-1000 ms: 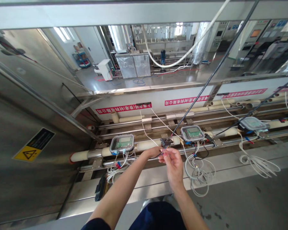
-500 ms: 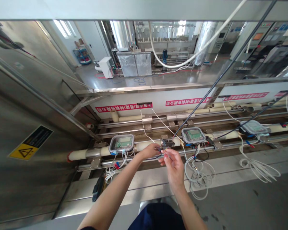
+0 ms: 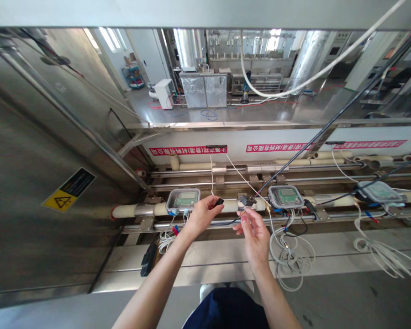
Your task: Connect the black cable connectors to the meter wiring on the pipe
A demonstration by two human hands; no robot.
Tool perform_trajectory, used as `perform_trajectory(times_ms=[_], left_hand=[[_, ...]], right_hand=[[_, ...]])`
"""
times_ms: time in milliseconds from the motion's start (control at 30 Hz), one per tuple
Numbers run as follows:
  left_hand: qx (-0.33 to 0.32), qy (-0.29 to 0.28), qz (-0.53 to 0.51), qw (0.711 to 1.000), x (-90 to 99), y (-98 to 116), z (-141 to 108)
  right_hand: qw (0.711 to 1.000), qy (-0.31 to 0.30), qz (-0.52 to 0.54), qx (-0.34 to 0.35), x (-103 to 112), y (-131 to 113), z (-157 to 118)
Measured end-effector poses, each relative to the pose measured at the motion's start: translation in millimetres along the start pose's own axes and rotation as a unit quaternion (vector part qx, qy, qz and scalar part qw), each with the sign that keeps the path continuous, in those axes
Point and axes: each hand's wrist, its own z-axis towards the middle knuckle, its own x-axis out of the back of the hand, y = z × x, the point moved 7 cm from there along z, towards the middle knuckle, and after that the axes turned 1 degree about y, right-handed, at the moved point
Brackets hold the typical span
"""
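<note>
My left hand (image 3: 200,215) pinches a small black piece (image 3: 219,201), perhaps a clip or connector, above the cream pipe (image 3: 230,206). To its right, my right hand (image 3: 256,234) has thumb and finger closed on a thin orange-brown wire (image 3: 240,213). Just beyond those fingertips a dark grey clamp-like part (image 3: 248,201) sits on the pipe at a metal collar, where a black cable comes down. A clear-lidded box with a green circuit board (image 3: 185,199) is left of my left hand; a similar box (image 3: 286,197) stands right of the clamp-like part.
White cables lie coiled (image 3: 292,262) over the steel ledge (image 3: 212,260). A black device (image 3: 148,259) rests at the ledge's left. A black cable (image 3: 315,137) slants across the right. A steel wall (image 3: 27,246) with a warning label bounds the left side; a third box (image 3: 380,193) is farther right.
My left hand has moved left, away from my right hand, and the black piece now shows in its fingers. My right hand keeps its pinch. The whole view has shifted slightly.
</note>
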Motion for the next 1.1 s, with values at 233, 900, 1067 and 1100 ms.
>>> perform_trajectory(times_ms=[233, 900, 1067, 1100], left_hand=[[-0.017, 0.038, 0.005, 0.999, 3.3, 12.8, -10.8], [0.052, -0.029, -0.388, 0.92, -13.4, 9.4, -27.5], [-0.007, 0.013, -0.411, 0.912, -8.9, 18.0, -26.9], [-0.03, 0.025, -0.408, 0.912, -7.0, 21.8, -26.8]], right_hand=[[1.0, 0.018, 0.0, 0.009, 2.4, -4.2, 3.4], [0.935, -0.065, -0.306, 0.169, -16.4, -39.0, 9.5], [0.93, -0.062, -0.322, 0.168, -18.8, -41.0, 9.9], [0.93, -0.063, -0.323, 0.165, -19.2, -41.1, 10.4]])
